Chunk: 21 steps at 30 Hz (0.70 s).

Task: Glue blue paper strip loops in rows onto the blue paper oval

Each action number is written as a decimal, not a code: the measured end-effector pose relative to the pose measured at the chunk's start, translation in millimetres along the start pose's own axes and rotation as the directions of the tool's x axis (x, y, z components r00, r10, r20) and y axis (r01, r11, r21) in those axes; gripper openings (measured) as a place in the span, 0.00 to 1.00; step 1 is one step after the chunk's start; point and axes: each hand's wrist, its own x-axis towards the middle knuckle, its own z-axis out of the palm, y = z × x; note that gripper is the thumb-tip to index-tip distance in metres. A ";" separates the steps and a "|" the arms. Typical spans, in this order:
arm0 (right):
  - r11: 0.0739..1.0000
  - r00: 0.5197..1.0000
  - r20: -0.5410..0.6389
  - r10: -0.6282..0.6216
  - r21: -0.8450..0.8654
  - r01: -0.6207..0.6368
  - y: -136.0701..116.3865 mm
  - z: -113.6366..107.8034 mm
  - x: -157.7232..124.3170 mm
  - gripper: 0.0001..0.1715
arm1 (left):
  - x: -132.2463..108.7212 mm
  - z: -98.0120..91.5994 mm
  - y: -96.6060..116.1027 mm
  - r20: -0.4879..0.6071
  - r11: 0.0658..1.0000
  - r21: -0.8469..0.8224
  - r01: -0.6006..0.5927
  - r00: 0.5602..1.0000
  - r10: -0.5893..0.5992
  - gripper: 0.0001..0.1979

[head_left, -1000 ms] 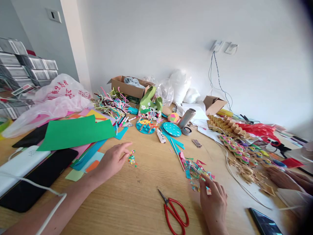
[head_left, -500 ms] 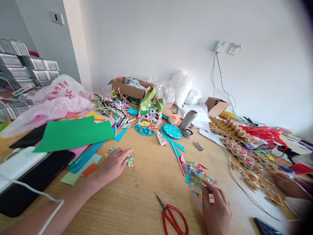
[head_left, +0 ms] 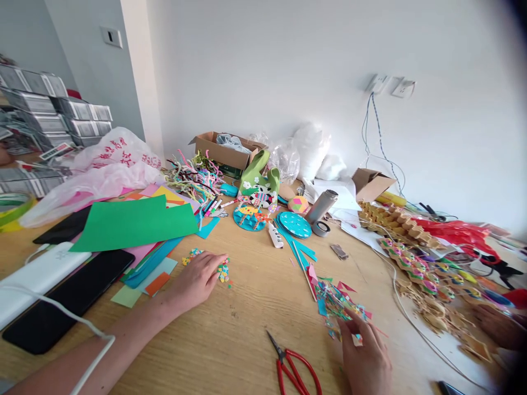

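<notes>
My left hand lies on the wooden table with its fingers stretched to the right, over and beside small colourful paper bits. More bits show behind its knuckles. At the lower right, my right hand has its thumb and fingers bent together at the near edge of a pile of shredded paper scraps. A few scraps show between the thumb and fingers; the fingertips are partly hidden. Red-handled scissors lie left of this hand, points toward the back.
Green card sheets, a black phone and a white power bank with a cable lie left. A glue bottle, blue discs and a steel flask stand behind. Another person's hand is at the right edge.
The whole view has shifted, so things appear a little farther right. My left hand stays by the paper bits. My right hand's fingers have moved slightly at the scraps.
</notes>
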 end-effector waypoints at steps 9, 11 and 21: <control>0.999 0.999 -0.039 0.005 0.033 -0.004 0.8 -0.7 -1.8 0.29 | -1.9 -0.4 -2.3 -0.057 0.999 -0.023 -0.026 0.998 0.025 0.22; 0.998 0.998 -0.024 0.054 0.021 -0.053 0.2 -1.0 -2.6 0.30 | -1.8 -1.3 -2.3 -0.073 0.999 -0.034 -0.024 0.997 0.021 0.21; 0.996 0.996 -0.025 0.083 -0.041 -0.084 3.7 -3.8 -2.0 0.35 | 0.5 -4.5 -4.2 -0.172 0.995 -0.062 -0.074 0.983 0.063 0.11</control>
